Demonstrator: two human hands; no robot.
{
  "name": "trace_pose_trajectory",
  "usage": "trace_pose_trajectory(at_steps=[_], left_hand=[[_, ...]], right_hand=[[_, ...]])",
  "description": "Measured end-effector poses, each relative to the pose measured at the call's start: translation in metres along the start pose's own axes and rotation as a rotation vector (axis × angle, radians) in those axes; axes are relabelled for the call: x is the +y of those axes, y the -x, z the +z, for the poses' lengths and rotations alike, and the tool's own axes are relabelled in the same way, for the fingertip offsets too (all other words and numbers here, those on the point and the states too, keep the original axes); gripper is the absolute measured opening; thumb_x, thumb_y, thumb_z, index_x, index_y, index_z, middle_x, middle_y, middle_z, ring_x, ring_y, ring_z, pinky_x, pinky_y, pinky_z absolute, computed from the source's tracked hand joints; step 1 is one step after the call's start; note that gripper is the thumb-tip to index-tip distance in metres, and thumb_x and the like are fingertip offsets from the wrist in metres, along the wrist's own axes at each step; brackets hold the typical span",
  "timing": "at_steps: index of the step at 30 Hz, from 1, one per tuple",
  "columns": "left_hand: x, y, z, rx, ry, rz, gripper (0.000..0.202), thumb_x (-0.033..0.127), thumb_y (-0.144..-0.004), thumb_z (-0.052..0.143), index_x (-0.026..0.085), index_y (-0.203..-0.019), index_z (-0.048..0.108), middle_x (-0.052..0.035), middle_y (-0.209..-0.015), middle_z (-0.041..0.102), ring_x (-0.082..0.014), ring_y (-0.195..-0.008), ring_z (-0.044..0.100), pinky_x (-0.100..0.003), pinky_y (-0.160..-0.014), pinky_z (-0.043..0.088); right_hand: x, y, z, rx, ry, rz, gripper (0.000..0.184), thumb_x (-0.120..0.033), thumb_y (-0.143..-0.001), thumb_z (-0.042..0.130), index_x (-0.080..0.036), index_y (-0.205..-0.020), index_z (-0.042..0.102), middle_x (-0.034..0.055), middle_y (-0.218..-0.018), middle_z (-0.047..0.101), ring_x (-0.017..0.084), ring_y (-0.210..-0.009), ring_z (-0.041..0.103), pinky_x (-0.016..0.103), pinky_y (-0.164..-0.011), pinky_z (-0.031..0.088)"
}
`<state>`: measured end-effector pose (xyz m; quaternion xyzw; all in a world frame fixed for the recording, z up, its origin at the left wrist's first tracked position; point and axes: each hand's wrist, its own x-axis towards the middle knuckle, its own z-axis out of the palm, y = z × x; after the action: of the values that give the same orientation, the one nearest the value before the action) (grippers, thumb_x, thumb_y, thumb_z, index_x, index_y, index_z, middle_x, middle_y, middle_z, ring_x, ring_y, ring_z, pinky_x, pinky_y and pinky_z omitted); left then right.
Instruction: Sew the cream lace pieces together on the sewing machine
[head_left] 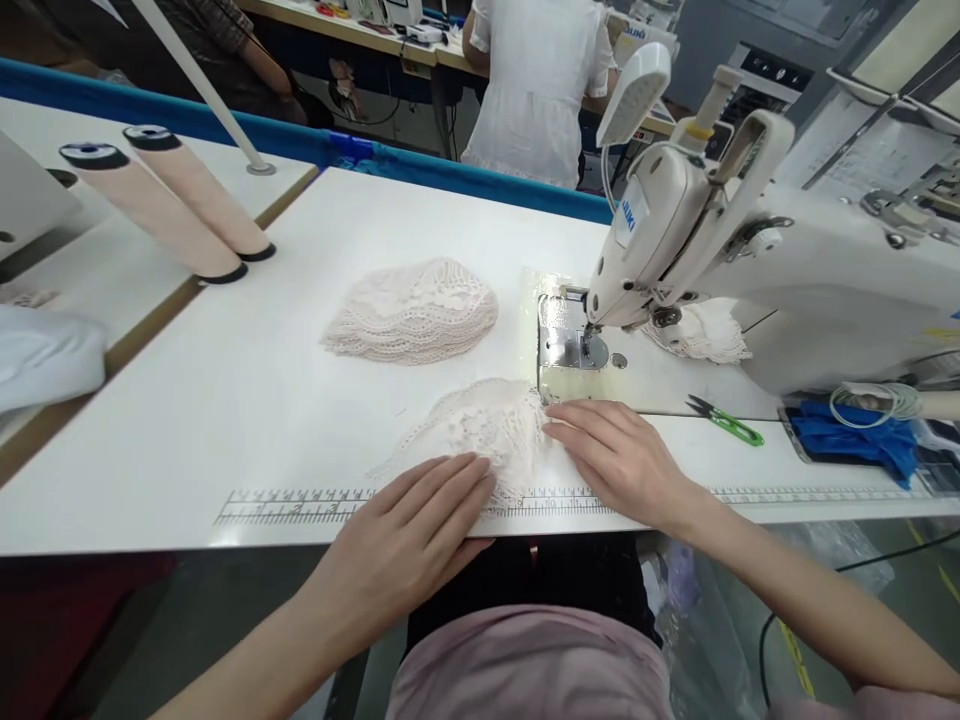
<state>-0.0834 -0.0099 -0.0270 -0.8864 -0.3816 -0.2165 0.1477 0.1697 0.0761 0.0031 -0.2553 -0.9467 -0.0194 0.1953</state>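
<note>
A pale lace piece (480, 425) lies on the white table in front of me, over part of the printed ruler. My left hand (427, 520) rests flat on its lower left part, fingers stretched out side by side. At the lace's right edge is my right hand (626, 455), palm down, with fingers extended and tips touching the edge; its thumb is hidden. Just behind lies a neat stack of similar lace pieces (412, 310). The sewing machine's needle area and metal plate (562, 335) are beyond my right fingertips.
Green-handled thread snips (726, 420) lie right of my right hand, near a blue cloth (855, 435). More lace (701, 330) sits under the machine arm (825, 250). Two thread cones (161, 215) lie at the left. A person in white (536, 90) is beyond the table.
</note>
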Motion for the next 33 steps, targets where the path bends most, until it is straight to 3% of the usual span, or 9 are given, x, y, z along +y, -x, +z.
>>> trace_pose_trajectory(at_steps=[3, 7, 11, 13, 15, 19, 22, 27, 33], left_hand=[[0.009, 0.016, 0.007, 0.097, 0.065, 0.007, 0.032, 0.013, -0.089, 0.057, 0.011, -0.121, 0.06, -0.0098, -0.114, 0.071, -0.024, -0.112, 0.062, -0.04, -0.101, 0.047], [0.011, 0.025, -0.009, 0.143, 0.262, -0.14, 0.03, 0.008, -0.092, 0.044, 0.016, -0.115, 0.061, -0.006, -0.1, 0.074, -0.0183, -0.101, 0.066, -0.033, -0.089, 0.053], [-0.022, 0.0, -0.045, 0.11, 0.435, -0.518, 0.021, 0.018, -0.095, 0.044, 0.023, -0.101, 0.064, 0.0006, -0.088, 0.072, -0.0123, -0.077, 0.067, -0.021, -0.062, 0.053], [-0.056, -0.023, -0.058, 0.087, 0.483, -0.682, 0.018, 0.031, -0.093, 0.052, 0.022, -0.084, 0.066, 0.0029, -0.069, 0.067, -0.0113, -0.058, 0.06, -0.021, -0.045, 0.045], [-0.097, -0.049, -0.062, 0.059, 0.514, -0.777, 0.034, 0.042, -0.091, 0.055, 0.02, -0.066, 0.061, 0.0043, -0.053, 0.055, -0.0086, -0.044, 0.046, -0.021, -0.037, 0.034], [-0.177, -0.093, -0.037, -0.165, 0.498, -0.88, 0.039, 0.049, -0.093, 0.047, 0.016, -0.086, 0.066, 0.0025, -0.065, 0.06, -0.0092, -0.056, 0.048, -0.022, -0.048, 0.039], [-0.212, -0.107, -0.005, -0.223, 0.427, -0.886, 0.031, 0.04, -0.09, 0.053, 0.014, -0.086, 0.068, 0.0005, -0.062, 0.061, -0.0106, -0.054, 0.047, -0.024, -0.049, 0.037], [-0.217, -0.104, 0.022, -0.211, 0.205, -0.908, 0.025, 0.04, -0.086, 0.054, 0.023, -0.096, 0.07, -0.0028, -0.093, 0.071, -0.0214, -0.086, 0.062, -0.03, -0.065, 0.042], [-0.202, -0.095, 0.019, -0.266, -0.114, -0.909, 0.037, 0.036, -0.091, 0.041, 0.024, -0.12, 0.061, -0.0093, -0.093, 0.072, -0.0315, -0.091, 0.064, -0.035, -0.068, 0.04]], right_hand=[[-0.001, -0.011, 0.006, -0.046, -0.027, -0.12, 0.039, -0.005, -0.088, 0.045, -0.015, -0.123, 0.06, 0.0079, -0.13, 0.063, 0.022, -0.123, 0.054, 0.041, -0.101, 0.048], [-0.006, -0.025, 0.011, 0.01, -0.188, -0.216, 0.022, -0.013, -0.09, 0.053, -0.017, -0.105, 0.068, 0.005, -0.105, 0.074, 0.022, -0.11, 0.063, 0.045, -0.099, 0.048], [-0.011, -0.053, 0.004, 0.009, -0.602, 0.047, 0.017, -0.017, -0.092, 0.053, -0.021, -0.095, 0.07, 0.0024, -0.088, 0.075, 0.017, -0.086, 0.069, 0.036, -0.079, 0.055], [-0.01, -0.078, -0.001, 0.002, -0.835, 0.262, 0.012, -0.025, -0.09, 0.059, -0.021, -0.087, 0.071, 0.0006, -0.085, 0.074, 0.013, -0.075, 0.068, 0.029, -0.068, 0.056], [-0.001, -0.109, -0.001, 0.075, -0.949, 0.425, 0.021, -0.035, -0.087, 0.063, -0.018, -0.076, 0.068, -0.0003, -0.069, 0.068, 0.012, -0.063, 0.063, 0.025, -0.059, 0.052], [0.03, -0.164, 0.02, 0.224, -0.904, 0.582, 0.024, -0.037, -0.085, 0.061, -0.017, -0.072, 0.062, -0.003, -0.059, 0.057, 0.009, -0.054, 0.054, 0.022, -0.05, 0.043], [0.052, -0.184, 0.046, 0.203, -0.759, 0.66, 0.025, -0.039, -0.085, 0.059, -0.018, -0.071, 0.061, -0.0028, -0.059, 0.057, 0.011, -0.056, 0.055, 0.022, -0.052, 0.042], [0.067, -0.182, 0.074, 0.152, -0.618, 0.729, 0.023, -0.04, -0.087, 0.053, -0.02, -0.082, 0.065, -0.0026, -0.062, 0.061, 0.013, -0.058, 0.055, 0.024, -0.054, 0.04], [0.065, -0.178, 0.071, 0.082, -0.436, 0.757, 0.026, -0.035, -0.093, 0.043, -0.023, -0.1, 0.065, -0.0006, -0.067, 0.064, 0.016, -0.064, 0.058, 0.026, -0.06, 0.036]])
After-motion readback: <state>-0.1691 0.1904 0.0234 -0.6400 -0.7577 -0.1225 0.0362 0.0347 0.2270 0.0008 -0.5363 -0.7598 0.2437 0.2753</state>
